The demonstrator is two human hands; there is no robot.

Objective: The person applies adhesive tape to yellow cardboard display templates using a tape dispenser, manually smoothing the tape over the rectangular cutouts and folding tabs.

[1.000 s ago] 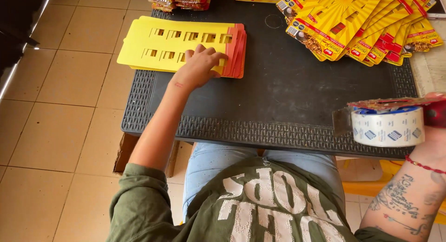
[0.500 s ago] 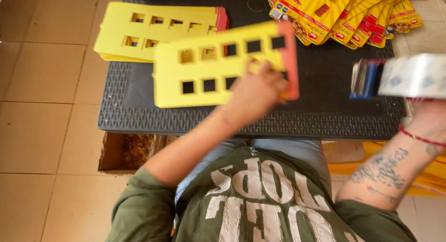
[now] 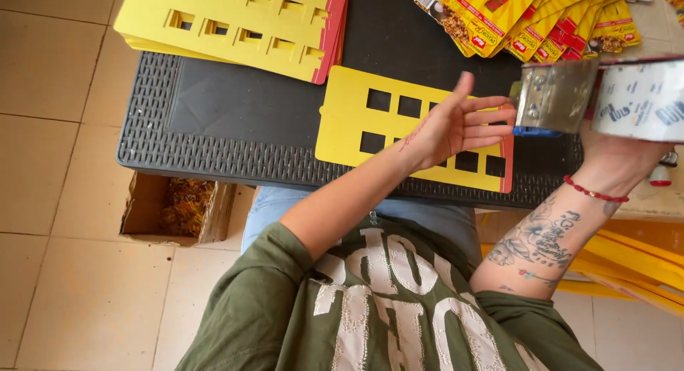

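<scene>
The left hand lies flat and released on a yellow card at the surface's six o'clock edge. The right hand grasps a tape dispenser. The card looks light, stiff, best pinched by an edge.

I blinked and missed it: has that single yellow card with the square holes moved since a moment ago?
Yes. The yellow card left the stack and now lies flat on the black table, under the left hand.

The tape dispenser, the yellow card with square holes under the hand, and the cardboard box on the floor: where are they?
tape dispenser (image 3: 613, 97), head view, on the tape roll's side.
yellow card (image 3: 349, 122), head view, bare left part.
cardboard box (image 3: 139, 204), head view, left flap.
</scene>
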